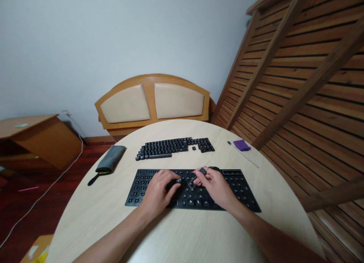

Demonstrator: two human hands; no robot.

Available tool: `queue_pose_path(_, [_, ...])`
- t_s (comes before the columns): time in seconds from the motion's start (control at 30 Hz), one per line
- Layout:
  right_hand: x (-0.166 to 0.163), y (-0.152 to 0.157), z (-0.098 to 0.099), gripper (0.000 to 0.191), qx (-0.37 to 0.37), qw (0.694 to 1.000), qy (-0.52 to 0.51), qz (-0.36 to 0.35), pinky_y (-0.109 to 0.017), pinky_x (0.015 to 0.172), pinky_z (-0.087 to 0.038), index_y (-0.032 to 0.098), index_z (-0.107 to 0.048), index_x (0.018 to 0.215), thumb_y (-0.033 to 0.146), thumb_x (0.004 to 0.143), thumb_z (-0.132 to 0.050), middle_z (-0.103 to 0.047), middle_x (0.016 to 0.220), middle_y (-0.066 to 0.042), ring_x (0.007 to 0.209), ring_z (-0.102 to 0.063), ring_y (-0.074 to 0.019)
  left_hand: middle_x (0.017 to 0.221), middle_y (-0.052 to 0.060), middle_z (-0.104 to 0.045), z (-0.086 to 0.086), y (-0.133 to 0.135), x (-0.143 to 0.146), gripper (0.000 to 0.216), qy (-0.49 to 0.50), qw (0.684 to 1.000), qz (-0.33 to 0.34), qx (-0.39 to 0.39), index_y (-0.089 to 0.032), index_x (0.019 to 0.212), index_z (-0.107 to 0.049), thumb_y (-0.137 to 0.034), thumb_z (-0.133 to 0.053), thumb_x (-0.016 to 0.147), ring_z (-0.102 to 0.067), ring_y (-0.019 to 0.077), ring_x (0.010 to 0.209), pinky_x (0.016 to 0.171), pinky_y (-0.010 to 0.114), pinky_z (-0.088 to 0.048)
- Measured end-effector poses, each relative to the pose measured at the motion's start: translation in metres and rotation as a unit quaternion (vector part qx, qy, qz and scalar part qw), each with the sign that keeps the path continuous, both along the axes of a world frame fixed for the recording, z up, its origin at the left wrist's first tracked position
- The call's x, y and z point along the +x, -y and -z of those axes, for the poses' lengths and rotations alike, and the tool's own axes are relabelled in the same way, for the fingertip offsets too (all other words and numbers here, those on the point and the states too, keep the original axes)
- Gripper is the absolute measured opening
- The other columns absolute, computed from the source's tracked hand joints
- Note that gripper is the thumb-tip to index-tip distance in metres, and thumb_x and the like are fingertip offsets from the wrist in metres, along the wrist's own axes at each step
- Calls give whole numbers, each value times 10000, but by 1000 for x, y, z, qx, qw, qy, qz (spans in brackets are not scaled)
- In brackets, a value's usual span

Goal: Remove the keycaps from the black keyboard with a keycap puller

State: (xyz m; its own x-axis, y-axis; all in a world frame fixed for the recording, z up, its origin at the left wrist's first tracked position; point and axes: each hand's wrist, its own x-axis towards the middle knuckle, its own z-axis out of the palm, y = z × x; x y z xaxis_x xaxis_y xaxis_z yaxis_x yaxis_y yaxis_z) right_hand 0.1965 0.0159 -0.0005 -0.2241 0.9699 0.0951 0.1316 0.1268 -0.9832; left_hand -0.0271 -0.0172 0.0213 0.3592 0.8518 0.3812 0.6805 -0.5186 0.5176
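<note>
A black keyboard lies in front of me, most of its switches bare and several black keycaps along its front edge. My left hand rests over its left-middle part, thumb and forefinger pinching a small dark keycap. My right hand is above the keyboard's right-middle part, closed around the dark handle of a wire keycap puller. Thin wire loops stick out at both ends of the handle. Behind the keyboard, loose keycaps are laid out in rows, with a single keycap apart from them.
On the round table, a grey pouch lies at the left. A purple cloth and a thin brush lie at the right. A wooden headboard stands behind; slatted wood panels lean at the right.
</note>
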Motion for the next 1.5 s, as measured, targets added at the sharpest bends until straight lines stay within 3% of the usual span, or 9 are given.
queue_pose_path(0.2, [0, -1, 4, 452, 0, 1000, 8, -10, -325, 711, -580, 143, -657, 938, 582, 888, -564, -724, 774, -75, 736, -708, -200, 1024, 57, -705, -8, -59, -5, 145, -54, 995, -67, 50, -220, 1017, -684, -260, -593, 912, -615, 246, 1025, 912, 434, -514])
queue_pose_path(0.33, [0, -1, 4, 448, 2, 1000, 11, -10, -329, 705, -579, 143, -658, 932, 578, 891, -561, -724, 762, -72, 722, -709, -201, 1032, 69, -723, 2, -96, -5, 158, -99, 990, -77, 64, -210, 1020, -713, -240, -622, 895, -625, 251, 1009, 908, 414, -515])
queue_pose_path(0.5, [0, -1, 2, 459, -2, 1000, 11, -13, -319, 688, -578, 142, -660, 905, 589, 881, -562, -722, 743, -78, 713, -707, -202, 1128, 50, -715, 16, -120, -4, 109, -135, 984, -84, 86, -227, 927, -743, -208, -681, 840, -569, 271, 1100, 966, 432, -482])
queue_pose_path(0.67, [-1, 0, 2, 471, -14, 1000, 9, -11, -311, 685, -575, 150, -662, 893, 612, 860, -573, -719, 737, -74, 719, -710, -205, 1147, 59, -700, 26, -128, -5, 128, -138, 979, -126, 82, -230, 907, -762, -197, -712, 795, -542, 287, 1133, 1001, 446, -460])
queue_pose_path(0.93, [-1, 0, -2, 452, -16, 1000, 18, -10, -306, 680, -570, 161, -658, 878, 605, 853, -579, -719, 711, -65, 703, -708, -202, 1157, 70, -697, 32, -129, -7, 174, -137, 978, -141, 73, -223, 945, -760, -193, -684, 792, -536, 297, 1150, 1012, 443, -455])
queue_pose_path(1.37, [-1, 0, 1, 420, -12, 999, 26, -18, -308, 686, -567, 154, -661, 891, 564, 880, -570, -722, 718, -67, 698, -703, -197, 1159, 88, -682, 29, -128, -7, 178, -110, 982, -132, 76, -209, 915, -733, -133, -673, 766, -534, 301, 1151, 1015, 464, -446])
queue_pose_path(1.5, [0, 0, 1, 420, -4, 999, 33, -33, -301, 677, -555, 150, -696, 922, 550, 882, -574, -736, 755, -73, 704, -694, -194, 1167, 77, -663, 19, -109, 1, 206, -80, 988, -104, 83, -202, 999, -679, -121, -610, 822, -548, 259, 1136, 1014, 418, -448])
